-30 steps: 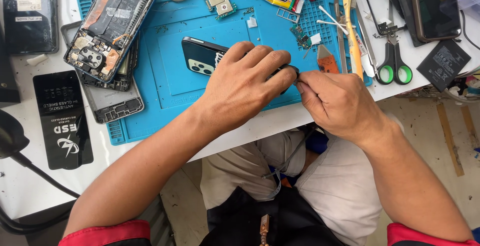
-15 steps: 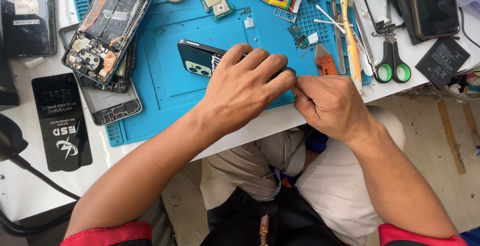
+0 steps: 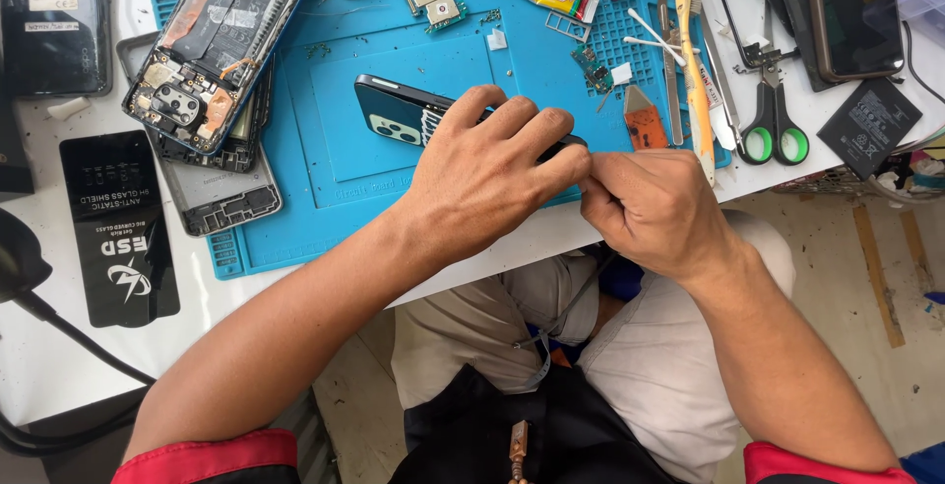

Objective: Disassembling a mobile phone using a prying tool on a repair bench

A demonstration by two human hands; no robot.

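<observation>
Fingers of the left hand [image 3: 487,174] are clamped over the dark smartphone [image 3: 394,115] on the blue repair mat [image 3: 325,120], right hand [image 3: 650,208] pinched closed at its edge; steady, shallow prying is advised.

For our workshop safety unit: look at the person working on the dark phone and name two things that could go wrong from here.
1. The dark phone is pinched between left hand and right hand near the blue mat's front edge; it might slip off.
2. Tiny loose parts lie close by and could be knocked away.
</observation>
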